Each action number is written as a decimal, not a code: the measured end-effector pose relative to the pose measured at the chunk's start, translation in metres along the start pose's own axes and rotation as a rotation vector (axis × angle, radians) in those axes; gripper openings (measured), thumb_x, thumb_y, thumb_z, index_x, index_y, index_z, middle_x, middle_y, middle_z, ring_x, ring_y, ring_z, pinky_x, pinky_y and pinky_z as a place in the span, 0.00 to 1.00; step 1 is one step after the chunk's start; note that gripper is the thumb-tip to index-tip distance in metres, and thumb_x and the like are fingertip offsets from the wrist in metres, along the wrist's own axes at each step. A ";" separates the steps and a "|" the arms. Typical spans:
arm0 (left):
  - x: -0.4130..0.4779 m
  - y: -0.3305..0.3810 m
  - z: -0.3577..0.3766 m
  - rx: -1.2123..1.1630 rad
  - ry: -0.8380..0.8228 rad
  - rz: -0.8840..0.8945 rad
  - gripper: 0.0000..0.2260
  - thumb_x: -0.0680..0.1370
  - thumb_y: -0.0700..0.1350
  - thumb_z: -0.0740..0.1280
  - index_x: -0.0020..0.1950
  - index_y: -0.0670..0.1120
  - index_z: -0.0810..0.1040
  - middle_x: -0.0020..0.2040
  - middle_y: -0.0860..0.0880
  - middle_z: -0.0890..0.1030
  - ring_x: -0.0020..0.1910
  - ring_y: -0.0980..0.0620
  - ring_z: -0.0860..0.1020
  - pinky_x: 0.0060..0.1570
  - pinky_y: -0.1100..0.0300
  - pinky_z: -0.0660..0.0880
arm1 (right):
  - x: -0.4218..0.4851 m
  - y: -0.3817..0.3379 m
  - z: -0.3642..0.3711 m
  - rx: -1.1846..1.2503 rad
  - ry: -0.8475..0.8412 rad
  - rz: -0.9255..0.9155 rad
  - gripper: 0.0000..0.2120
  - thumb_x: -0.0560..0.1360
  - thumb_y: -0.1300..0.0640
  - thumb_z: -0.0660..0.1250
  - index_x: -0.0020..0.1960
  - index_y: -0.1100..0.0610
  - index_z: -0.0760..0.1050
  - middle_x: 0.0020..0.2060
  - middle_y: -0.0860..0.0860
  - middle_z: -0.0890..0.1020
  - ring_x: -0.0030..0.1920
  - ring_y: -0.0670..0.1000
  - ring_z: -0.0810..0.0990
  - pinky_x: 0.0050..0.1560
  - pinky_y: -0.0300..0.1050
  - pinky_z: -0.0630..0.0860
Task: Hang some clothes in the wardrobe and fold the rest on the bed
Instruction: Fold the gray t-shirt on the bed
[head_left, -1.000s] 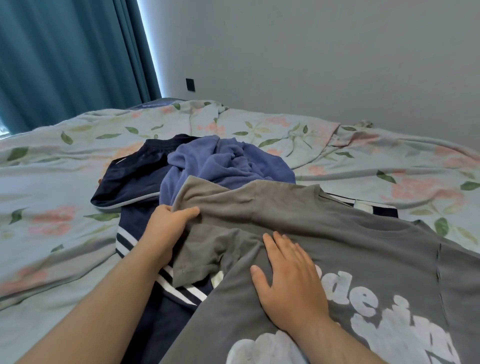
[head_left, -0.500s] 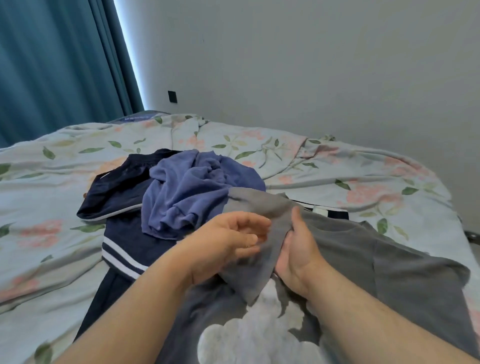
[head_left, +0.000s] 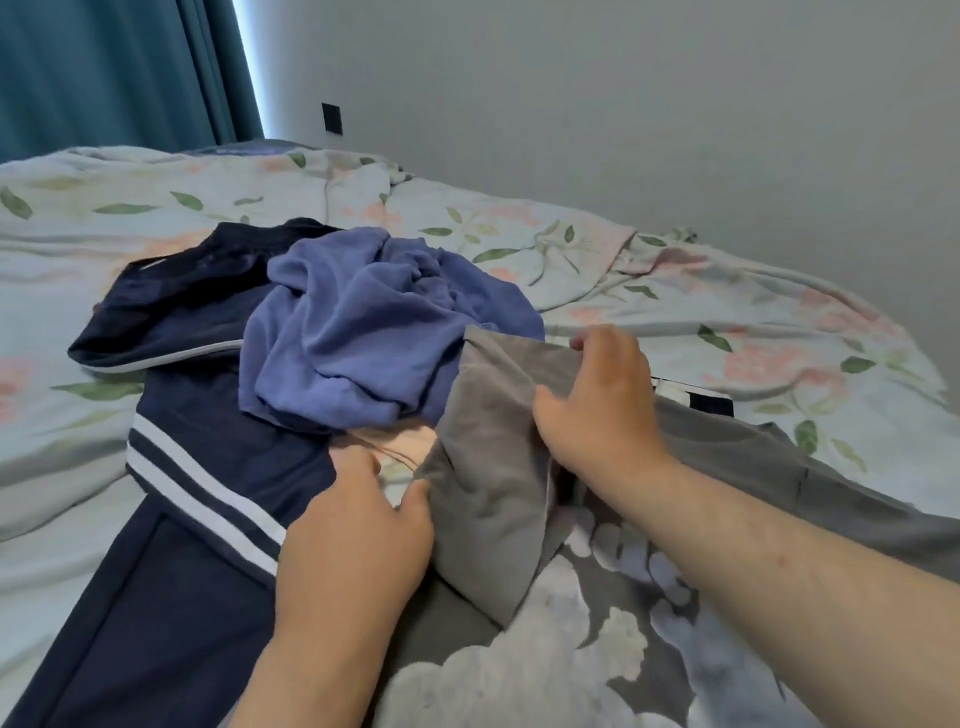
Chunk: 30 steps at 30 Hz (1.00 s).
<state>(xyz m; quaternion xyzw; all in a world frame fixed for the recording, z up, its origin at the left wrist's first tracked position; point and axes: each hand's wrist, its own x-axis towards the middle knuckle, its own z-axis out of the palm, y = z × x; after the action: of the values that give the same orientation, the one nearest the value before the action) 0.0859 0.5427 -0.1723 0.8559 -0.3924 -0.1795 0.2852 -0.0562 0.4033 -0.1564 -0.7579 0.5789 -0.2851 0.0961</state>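
Bedspread (head_left: 753, 322) under crumpled, perhaps half-folded grey T-shirt (head_left: 488, 467)

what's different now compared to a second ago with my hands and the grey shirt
The grey T-shirt's sleeve, then spread flat, is now folded in over the print. The right hand, flat before, grips its upper edge; the left hand pinches its lower corner. The blue garment and navy clothes stayed put.

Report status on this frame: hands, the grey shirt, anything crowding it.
Left hand pinches grey T-shirt sleeve's lower corner; right hand grips its upper edge. Sleeve folded inward, fold unfinished. Crumpled blue garment and navy striped garment crowd left.
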 end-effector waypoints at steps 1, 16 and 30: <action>0.003 -0.003 0.000 0.052 -0.015 0.000 0.11 0.79 0.57 0.61 0.51 0.51 0.69 0.37 0.55 0.70 0.41 0.47 0.70 0.41 0.53 0.65 | 0.010 -0.010 0.000 -0.027 -0.041 -0.059 0.20 0.75 0.48 0.69 0.62 0.56 0.69 0.59 0.52 0.72 0.61 0.54 0.70 0.63 0.49 0.68; 0.015 -0.002 -0.017 -0.988 -0.561 -0.381 0.08 0.82 0.39 0.62 0.54 0.43 0.82 0.48 0.46 0.86 0.32 0.47 0.84 0.16 0.65 0.68 | 0.070 -0.035 0.031 0.528 -0.559 0.458 0.11 0.74 0.52 0.73 0.53 0.56 0.81 0.47 0.53 0.85 0.48 0.53 0.83 0.49 0.46 0.79; 0.010 -0.004 -0.014 -0.023 -0.125 0.173 0.12 0.77 0.57 0.64 0.40 0.53 0.82 0.35 0.57 0.81 0.38 0.57 0.78 0.37 0.60 0.75 | 0.094 0.007 0.064 0.083 -0.169 0.097 0.17 0.83 0.49 0.57 0.42 0.56 0.76 0.43 0.53 0.79 0.49 0.59 0.76 0.46 0.47 0.65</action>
<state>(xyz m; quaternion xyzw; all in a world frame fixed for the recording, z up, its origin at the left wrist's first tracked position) 0.1019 0.5418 -0.1645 0.8026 -0.4796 -0.2120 0.2845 -0.0112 0.3014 -0.1821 -0.7455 0.5924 -0.2392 0.1897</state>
